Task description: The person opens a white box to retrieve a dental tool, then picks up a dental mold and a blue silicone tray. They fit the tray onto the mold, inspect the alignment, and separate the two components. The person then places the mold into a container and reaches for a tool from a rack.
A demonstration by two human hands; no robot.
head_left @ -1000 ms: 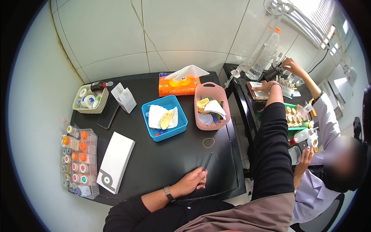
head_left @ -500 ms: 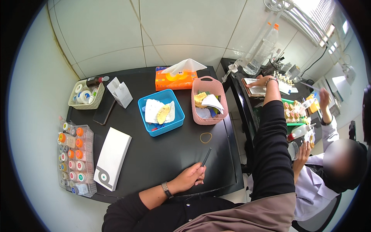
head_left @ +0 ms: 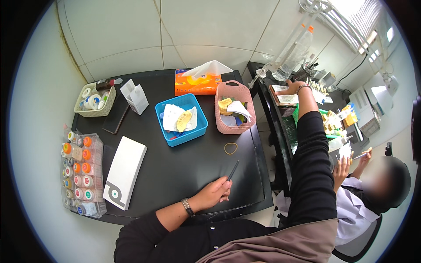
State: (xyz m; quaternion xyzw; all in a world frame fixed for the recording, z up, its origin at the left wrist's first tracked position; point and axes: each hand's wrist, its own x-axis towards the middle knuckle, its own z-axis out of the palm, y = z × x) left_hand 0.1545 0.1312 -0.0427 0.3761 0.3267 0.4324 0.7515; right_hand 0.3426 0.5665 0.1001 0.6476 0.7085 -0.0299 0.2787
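My left hand (head_left: pixel 215 193) is closed around a slim dark pen-like stick (head_left: pixel 234 170) above the front of the black table. The stick's tip points up and away from me. A rubber band (head_left: pixel 231 148) lies just beyond it. My right arm stretches far out to the side table on the right. There my right hand (head_left: pixel 296 88) rests with fingers extended on a small stack of pads or booklets (head_left: pixel 286 99). A blue basket (head_left: pixel 176 141) holds white paper and a yellow dental cast (head_left: pixel 183 121). Beside it, a pink basket (head_left: pixel 231 129) contains another yellow cast (head_left: pixel 224 104) and paper.
An orange tissue pack (head_left: pixel 197 85) stands at the back. On the left are a white box (head_left: pixel 126 172), a rack of capped bottles (head_left: pixel 83 175), a phone (head_left: pixel 116 119) and a cream basket (head_left: pixel 96 113). A person in a white coat (head_left: pixel 355 215) works at the right table.
My view has shifted slightly, so the table sits a little higher and further left. My right hand stays at the stack. The other person's raised hand has come down, holding a slim tool.
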